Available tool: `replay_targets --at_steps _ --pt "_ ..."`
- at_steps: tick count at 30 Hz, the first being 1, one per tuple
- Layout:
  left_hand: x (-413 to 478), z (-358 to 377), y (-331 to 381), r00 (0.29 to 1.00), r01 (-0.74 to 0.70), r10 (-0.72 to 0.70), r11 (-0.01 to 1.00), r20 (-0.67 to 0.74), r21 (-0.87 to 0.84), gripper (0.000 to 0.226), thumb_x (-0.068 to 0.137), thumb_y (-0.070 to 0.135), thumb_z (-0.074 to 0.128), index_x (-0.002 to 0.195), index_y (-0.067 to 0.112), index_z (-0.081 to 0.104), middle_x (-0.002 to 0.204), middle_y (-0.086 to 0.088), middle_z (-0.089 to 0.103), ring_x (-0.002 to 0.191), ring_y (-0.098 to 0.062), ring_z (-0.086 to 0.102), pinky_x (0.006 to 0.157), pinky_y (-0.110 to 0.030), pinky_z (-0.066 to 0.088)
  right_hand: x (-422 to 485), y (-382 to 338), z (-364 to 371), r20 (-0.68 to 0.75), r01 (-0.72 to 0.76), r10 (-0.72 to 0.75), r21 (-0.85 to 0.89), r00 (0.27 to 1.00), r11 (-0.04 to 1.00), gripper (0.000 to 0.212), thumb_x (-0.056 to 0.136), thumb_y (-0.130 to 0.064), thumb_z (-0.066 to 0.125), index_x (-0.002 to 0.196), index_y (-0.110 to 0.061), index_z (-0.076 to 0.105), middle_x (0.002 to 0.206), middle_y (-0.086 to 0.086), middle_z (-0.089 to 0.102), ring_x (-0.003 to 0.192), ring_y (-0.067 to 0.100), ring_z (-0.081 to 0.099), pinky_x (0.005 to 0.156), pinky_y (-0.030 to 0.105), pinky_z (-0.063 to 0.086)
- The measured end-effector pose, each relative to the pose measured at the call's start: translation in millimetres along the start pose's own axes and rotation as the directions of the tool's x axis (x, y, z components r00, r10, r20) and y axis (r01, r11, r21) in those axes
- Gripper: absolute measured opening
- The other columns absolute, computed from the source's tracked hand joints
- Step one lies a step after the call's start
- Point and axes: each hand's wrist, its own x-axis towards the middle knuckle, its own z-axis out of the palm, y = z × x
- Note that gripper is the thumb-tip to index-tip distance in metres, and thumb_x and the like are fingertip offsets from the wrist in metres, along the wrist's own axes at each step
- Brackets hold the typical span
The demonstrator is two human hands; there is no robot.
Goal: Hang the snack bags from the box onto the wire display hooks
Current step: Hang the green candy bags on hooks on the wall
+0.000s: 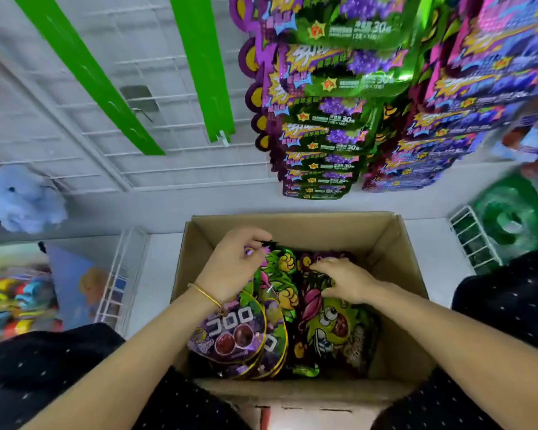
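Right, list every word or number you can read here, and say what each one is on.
"コロロ": white letters on the purple grape-print snack bags in the brown cardboard box.
"30": on the green and purple hanging snack bags; their other print is blurred.
Green monster-face foil bag: lettering too blurred to read.
Pink and blue hanging bags: unreadable.

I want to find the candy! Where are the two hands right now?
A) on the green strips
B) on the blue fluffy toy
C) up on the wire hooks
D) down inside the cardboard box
D: the left hand and the right hand are both down in the cardboard box, among the snack bags.
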Motion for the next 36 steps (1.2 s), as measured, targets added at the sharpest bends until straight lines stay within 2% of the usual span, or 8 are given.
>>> replay_targets --at_steps 9,12,18,22,26,30,34,36 --pt "-4 8 -2 0.999 -0.009 0.009 1.0 0.035 -0.015 0.022 0.088 0.007 0.052 0.099 0.024 0.06 0.112 0.001 0.06 0.097 0.001 0.056 0.081 -0.004 0.042 5 0 6 -0.048 0.069 -0.088 -0.302 0.995 0.951 0.03 0.087 -0.029 0.06 0.116 -0.02 0.059 0.119 0.006 0.054 0.119 0.026 0.044 0.094 0.038 0.039" --pt "-6 10 0 0.997 0.018 -0.017 1.0 0.076 -0.015 0.021 0.088 0.011 0.054 0.105 0.023 0.059 0.112 0.002 0.06 0.101 -0.004 0.057 0.09 -0.027 0.049 -3 2 -20 0.007 0.145 -0.145 -0.085 0.989 0.986 0.027 0.086 -0.028 0.064 0.107 -0.012 0.066 0.1 0.005 0.05 0.105 0.028 0.052 0.085 0.033 0.043" --pt "-8 24 1 0.926 0.012 -0.022 1.0 0.377 0.027 0.057 0.081 0.031 0.067 0.131 0.016 0.044 0.129 0.006 0.05 0.118 -0.008 0.049 0.1 -0.02 0.036 -37 -18 -84 -0.149 0.227 -0.185 0.351 0.971 0.908 0.012 0.086 -0.014 0.065 0.096 -0.008 0.067 0.087 -0.007 0.053 0.081 0.009 0.051 0.07 0.012 0.037" --pt "-1 20 16 0.988 -0.05 0.053 0.998 0.145 -0.024 0.032 0.082 0.011 0.065 0.114 0.013 0.059 0.111 0.0 0.062 0.104 -0.01 0.057 0.097 -0.02 0.041 -63 -32 -102 -0.208 0.237 -0.139 0.588 0.968 0.773 0.005 0.088 -0.008 0.06 0.092 -0.007 0.063 0.08 -0.003 0.056 0.072 0.004 0.052 0.068 0.012 0.041" --pt "13 -6 53 0.987 -0.141 0.142 0.99 0.081 -0.018 0.025 0.081 0.0 0.062 0.094 0.021 0.061 0.1 0.0 0.065 0.094 -0.007 0.06 0.089 -0.016 0.045 -87 -52 -138 -0.355 0.317 -0.116 0.583 0.928 0.748 0.02 0.087 -0.008 0.061 0.107 -0.009 0.062 0.096 -0.006 0.058 0.087 0.005 0.055 0.082 0.024 0.046" --pt "20 -36 105 0.966 -0.252 0.251 0.968 0.055 0.006 0.025 0.081 -0.002 0.062 0.1 0.015 0.061 0.099 0.0 0.063 0.097 -0.016 0.061 0.09 -0.024 0.046 -110 -75 -183 -0.464 0.374 -0.13 0.486 0.876 0.79 0.019 0.087 -0.017 0.064 0.102 -0.006 0.068 0.098 0.007 0.066 0.088 0.012 0.059 0.078 0.026 0.045" --pt "23 -75 167 0.942 -0.328 0.326 0.945 0.086 0.011 0.035 0.083 0.002 0.061 0.109 0.024 0.053 0.076 -0.002 0.062 0.066 -0.003 0.058 0.066 -0.017 0.046 -135 -87 -228 -0.556 0.389 -0.092 0.446 0.826 0.806 0.034 0.087 -0.022 0.064 0.118 -0.008 0.061 0.114 -0.004 0.057 0.107 0.011 0.051 0.09 0.024 0.038" --pt "32 -100 203 0.934 -0.357 0.357 0.933 -0.01 -0.035 0.04 0.084 0.006 0.062 0.122 0.013 0.05 0.095 -0.006 0.066 0.078 -0.005 0.061 0.073 -0.016 0.049 -144 -90 -252 -0.61 0.396 -0.089 0.39 0.788 0.832 0.04 0.086 -0.023 0.064 0.122 -0.006 0.058 0.115 -0.002 0.055 0.11 0.012 0.05 0.091 0.022 0.037"
